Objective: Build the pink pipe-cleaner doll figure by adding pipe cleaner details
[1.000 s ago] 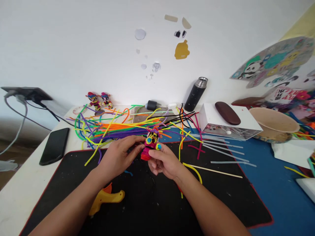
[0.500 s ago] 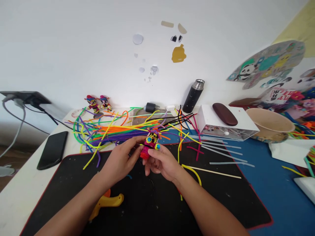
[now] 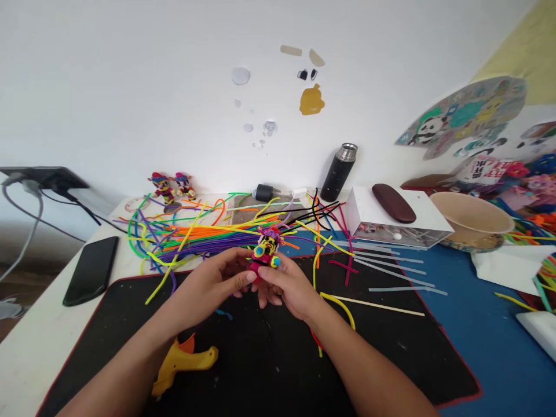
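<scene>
A pipe-cleaner figure stands almost upright above the mat, held between the person's two hands. The right hand pinches its lower part, thumb in front and fingers curled behind; the left hand appears to pinch its lower left side, though the inner fingertips are hidden. Half a second ago the red base showed clearly and the left thumb sat beside it; now the thumb lies across and nearly covers it, so the base appears steadied from both sides. Just beyond the grip spreads a pile of loose pipe cleaners, with two similar figures past it to the left. Nearer the person, left of the grip, a yellow glue gun lies against the left forearm's line. To the right, a yellow pipe cleaner runs beneath the right forearm, crowding that side, with a thin wooden stick and translucent sticks farther out.
</scene>
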Available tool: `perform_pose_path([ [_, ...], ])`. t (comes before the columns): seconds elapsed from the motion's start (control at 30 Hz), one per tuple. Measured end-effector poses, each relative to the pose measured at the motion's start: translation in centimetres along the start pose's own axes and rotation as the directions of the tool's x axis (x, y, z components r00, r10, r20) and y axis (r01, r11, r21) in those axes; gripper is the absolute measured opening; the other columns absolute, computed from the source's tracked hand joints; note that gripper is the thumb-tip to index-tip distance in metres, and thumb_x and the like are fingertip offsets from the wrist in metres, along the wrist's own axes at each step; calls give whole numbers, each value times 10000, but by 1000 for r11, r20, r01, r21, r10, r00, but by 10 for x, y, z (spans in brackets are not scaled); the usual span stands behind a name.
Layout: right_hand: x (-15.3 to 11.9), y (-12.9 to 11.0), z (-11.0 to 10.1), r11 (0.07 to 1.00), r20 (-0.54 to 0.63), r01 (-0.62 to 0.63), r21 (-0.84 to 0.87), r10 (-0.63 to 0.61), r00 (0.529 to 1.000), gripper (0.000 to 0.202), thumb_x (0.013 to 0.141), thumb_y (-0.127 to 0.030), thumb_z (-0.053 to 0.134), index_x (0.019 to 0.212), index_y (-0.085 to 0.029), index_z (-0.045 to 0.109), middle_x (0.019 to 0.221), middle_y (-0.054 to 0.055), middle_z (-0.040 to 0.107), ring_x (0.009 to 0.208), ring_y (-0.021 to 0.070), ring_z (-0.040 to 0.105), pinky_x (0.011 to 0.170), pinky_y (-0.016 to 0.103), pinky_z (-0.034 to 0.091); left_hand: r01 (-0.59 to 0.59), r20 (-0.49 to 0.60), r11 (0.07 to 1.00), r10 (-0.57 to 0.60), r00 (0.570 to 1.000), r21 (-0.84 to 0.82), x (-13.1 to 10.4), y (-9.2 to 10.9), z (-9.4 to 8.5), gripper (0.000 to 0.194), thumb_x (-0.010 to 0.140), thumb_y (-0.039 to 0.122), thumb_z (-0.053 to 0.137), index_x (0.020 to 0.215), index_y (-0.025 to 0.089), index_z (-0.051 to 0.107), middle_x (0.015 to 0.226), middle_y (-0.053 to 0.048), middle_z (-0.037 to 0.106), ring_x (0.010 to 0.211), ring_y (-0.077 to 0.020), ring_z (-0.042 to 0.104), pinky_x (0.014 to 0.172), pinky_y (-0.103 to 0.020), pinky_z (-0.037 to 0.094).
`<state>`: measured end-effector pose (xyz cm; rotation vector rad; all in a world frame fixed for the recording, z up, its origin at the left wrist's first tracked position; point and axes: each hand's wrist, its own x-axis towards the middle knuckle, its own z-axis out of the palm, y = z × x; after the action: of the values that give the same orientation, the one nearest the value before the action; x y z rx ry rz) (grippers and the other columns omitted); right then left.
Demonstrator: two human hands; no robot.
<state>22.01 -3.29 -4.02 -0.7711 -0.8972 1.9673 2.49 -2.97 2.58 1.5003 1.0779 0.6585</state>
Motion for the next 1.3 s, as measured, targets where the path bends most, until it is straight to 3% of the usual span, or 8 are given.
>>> perform_pose_path([
  [0.23, 2, 3, -1, 999, -51, 40, -34, -42, 998, 519, 809, -529, 876, 1123, -201, 625, 677, -40, 713, 419, 109, 627, 334, 166, 268, 58, -27, 987, -62, 998, -147, 7, -6, 10, 452, 859, 544, 807, 1107, 190, 672, 831, -13, 732, 704, -183, 690, 620, -294, 579],
  [0.53, 4, 4, -1, 998, -102, 49, 26, -46, 994, 513, 834, -575, 853, 1077, -200, 602, 696, -33, 710, 409, 101, 614, 339, 167, 254, 107, -142, 906, -179, 974, -410, 15, -11, 11, 449, 677, 509, 961, 850, 166, 728, 720, -14, 721, 655, -162, 665, 614, -271, 546],
  [0.8, 5, 4, -3, 990, -128, 38, 132, -21, 992, 488, 802, -588, 858, 950, -205, 594, 662, -39, 684, 398, 93, 575, 337, 183, 231, 102, -133, 926, -160, 978, -362, 15, -13, 13, 420, 689, 510, 951, 865, 175, 768, 732, -20, 728, 659, -174, 666, 618, -285, 557],
  [1.3, 5, 6, -2, 981, -105, -11, 195, 33, 994, 468, 780, -545, 871, 971, -215, 600, 619, -50, 655, 395, 95, 532, 345, 189, 200, 38, -96, 993, -49, 994, -116, 12, -7, 13, 417, 770, 617, 856, 835, 211, 786, 733, -25, 751, 658, -197, 673, 649, -318, 612],
])
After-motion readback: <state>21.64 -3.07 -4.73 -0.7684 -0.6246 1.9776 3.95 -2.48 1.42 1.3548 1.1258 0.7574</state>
